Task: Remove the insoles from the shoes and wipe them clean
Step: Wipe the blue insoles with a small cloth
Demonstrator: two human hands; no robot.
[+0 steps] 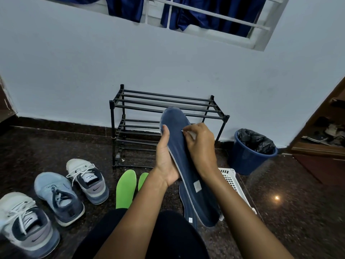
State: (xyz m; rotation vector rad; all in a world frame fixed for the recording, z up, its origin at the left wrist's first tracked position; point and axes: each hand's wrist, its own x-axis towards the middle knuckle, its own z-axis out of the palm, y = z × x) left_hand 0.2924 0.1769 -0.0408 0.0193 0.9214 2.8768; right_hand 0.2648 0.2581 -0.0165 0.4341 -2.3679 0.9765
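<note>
I hold a long dark blue insole (183, 146) upright in front of me. My left hand (165, 156) grips its left edge from behind, thumb on the front. My right hand (200, 146) presses a small white wipe (192, 135) against the insole's upper part. A second blue insole (187, 204) lies on the floor under it, partly hidden. Two green insoles (126, 187) lie side by side on the floor to the left. Three shoes stand at the lower left: a white and grey one (87, 181), a light blue one (58, 197) and another white and grey one (26, 221).
A black empty shoe rack (119, 116) stands against the wall ahead. A blue bin (250, 159) with a black liner sits to its right. A white plastic basket (232, 181) lies behind my right forearm. A wooden cabinet (324, 131) stands open at the far right.
</note>
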